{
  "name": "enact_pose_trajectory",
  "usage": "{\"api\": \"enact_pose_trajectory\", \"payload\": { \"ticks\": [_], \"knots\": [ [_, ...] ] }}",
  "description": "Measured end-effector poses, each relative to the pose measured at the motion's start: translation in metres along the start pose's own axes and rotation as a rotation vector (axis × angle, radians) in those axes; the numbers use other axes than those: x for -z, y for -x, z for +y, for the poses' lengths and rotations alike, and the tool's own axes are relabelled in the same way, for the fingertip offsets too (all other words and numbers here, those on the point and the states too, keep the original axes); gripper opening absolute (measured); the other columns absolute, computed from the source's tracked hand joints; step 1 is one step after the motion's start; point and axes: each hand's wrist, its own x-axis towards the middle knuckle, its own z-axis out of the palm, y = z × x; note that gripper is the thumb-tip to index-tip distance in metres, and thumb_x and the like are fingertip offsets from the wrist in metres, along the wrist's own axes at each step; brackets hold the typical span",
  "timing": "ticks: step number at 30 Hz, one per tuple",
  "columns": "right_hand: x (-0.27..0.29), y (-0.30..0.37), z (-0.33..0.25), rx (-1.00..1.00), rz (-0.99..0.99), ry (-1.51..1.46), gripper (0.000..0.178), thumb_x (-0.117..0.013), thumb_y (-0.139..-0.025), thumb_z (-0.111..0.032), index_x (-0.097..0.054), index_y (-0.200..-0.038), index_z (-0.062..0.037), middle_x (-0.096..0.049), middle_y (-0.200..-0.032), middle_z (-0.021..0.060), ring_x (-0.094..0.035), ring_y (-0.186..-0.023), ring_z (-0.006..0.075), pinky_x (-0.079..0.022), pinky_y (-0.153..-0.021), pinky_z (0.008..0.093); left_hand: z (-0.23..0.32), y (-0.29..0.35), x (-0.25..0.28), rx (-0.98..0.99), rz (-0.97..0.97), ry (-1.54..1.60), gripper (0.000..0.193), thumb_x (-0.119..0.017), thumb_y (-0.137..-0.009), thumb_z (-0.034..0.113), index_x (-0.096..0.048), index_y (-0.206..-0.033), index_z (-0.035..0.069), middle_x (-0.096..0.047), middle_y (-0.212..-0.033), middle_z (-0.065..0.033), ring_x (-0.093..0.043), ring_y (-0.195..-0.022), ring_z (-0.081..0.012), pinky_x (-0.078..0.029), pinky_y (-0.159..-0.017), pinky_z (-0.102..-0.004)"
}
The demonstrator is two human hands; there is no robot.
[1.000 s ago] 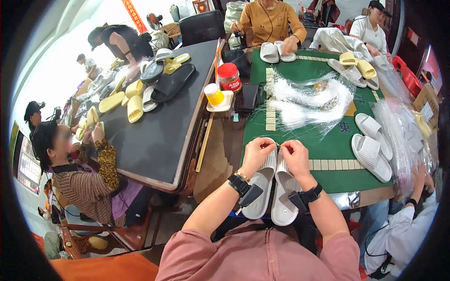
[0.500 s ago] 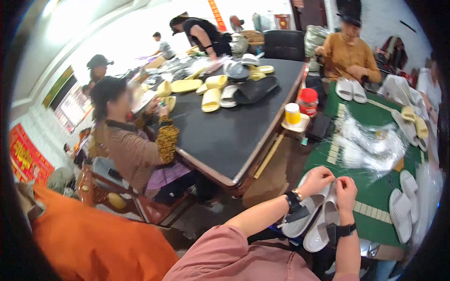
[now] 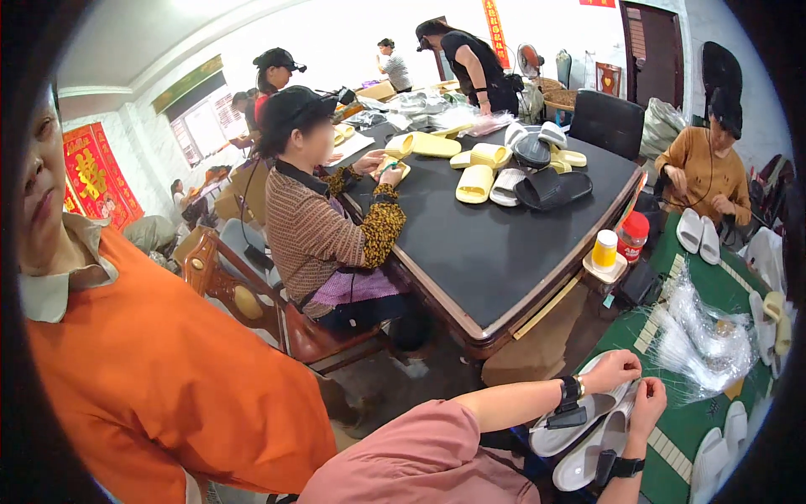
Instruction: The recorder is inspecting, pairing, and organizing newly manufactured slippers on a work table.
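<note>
My left hand point(image 3: 611, 371) and my right hand point(image 3: 649, 406) meet with fingertips pinched close together. What they hold, if anything, is too small to make out. Just below them lies a pair of white slippers, the left slipper point(image 3: 564, 434) and the right slipper point(image 3: 590, 458), toes toward me. My wrists and forearms partly cover both. Beyond my hands, a loose bundle of clear plastic strands point(image 3: 693, 349) spreads over the green table point(image 3: 625, 336).
Another white slipper pair point(image 3: 710, 454) lies at the right edge. A black table point(image 3: 478, 277) to the left bears yellow, white and black slippers. A yellow cup point(image 3: 604, 249) and red-lidded jar point(image 3: 633, 235) stand between the tables. A person in orange point(image 3: 185, 370) is close at left; others sit around.
The view has swung left, so the tables and my hands appear farther right. More of the person in orange shows. My hands stay pinched together over the white slippers.
</note>
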Motion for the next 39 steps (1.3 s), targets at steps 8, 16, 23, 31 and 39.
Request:
{"api": "enact_pose_trajectory", "payload": {
  "ticks": [8, 16, 23, 31, 39],
  "knots": [
    [-0.002, -0.001, 0.001, 0.003, 0.015, 0.015, 0.007, -0.058, -0.083, -0.003, -0.060, -0.082, 0.0032, -0.056, -0.076, 0.0088, -0.053, -0.066, 0.0171, -0.044, -0.061, 0.0299, -0.002, -0.001, 0.000, -0.064, -0.012, -0.052, 0.016, -0.067, -0.080, 0.016, -0.066, -0.083, 0.000, -0.064, -0.080, -0.0119, -0.061, -0.075, -0.0247, -0.048, -0.068, -0.0346],
    [0.003, -0.006, 0.021, -0.020, 0.065, -0.074, 0.006, -0.057, -0.085, -0.003, -0.058, -0.082, 0.0017, -0.054, -0.076, 0.0044, -0.049, -0.067, 0.0126, -0.042, -0.061, 0.0273, -0.001, -0.007, 0.004, 0.137, -0.024, 0.136, 0.019, -0.064, -0.085, 0.016, -0.066, -0.089, -0.002, -0.067, -0.086, -0.0103, -0.063, -0.079, -0.0167, -0.049, -0.071, -0.0311],
    [0.083, -0.040, 0.049, -0.096, 0.324, -0.614, 0.008, -0.053, -0.094, -0.009, -0.052, -0.089, -0.0029, -0.048, -0.073, -0.0011, -0.048, -0.068, 0.0133, -0.042, -0.063, 0.0272, -0.007, -0.027, 0.061, 0.137, 0.051, 0.074, 0.024, -0.061, -0.086, 0.015, -0.064, -0.105, 0.001, -0.068, -0.088, -0.0068, -0.062, -0.081, -0.0131, -0.051, -0.073, -0.0289],
    [0.207, -0.007, -0.002, -0.103, 0.739, -0.488, 0.026, -0.052, -0.099, -0.018, -0.054, -0.119, -0.0020, -0.053, -0.096, 0.0010, -0.047, -0.085, 0.0072, -0.039, -0.076, 0.0204, 0.015, -0.041, 0.198, 0.212, 0.208, -0.151, 0.033, -0.064, -0.083, 0.011, -0.061, -0.113, -0.002, -0.064, -0.088, -0.0050, -0.060, -0.079, -0.0127, -0.050, -0.069, -0.0274],
    [0.081, 0.074, -0.026, -0.112, -0.109, 0.098, 0.033, -0.064, -0.076, -0.003, -0.053, -0.107, -0.0033, -0.039, -0.065, -0.0038, -0.037, -0.057, 0.0064, -0.030, -0.051, 0.0264, 0.003, -0.093, 0.310, 0.452, 0.487, 0.450, 0.008, -0.063, -0.081, 0.009, -0.061, -0.086, 0.004, -0.058, -0.072, -0.0060, -0.060, -0.060, -0.0169, -0.050, -0.049, -0.0316]
  ]
}}
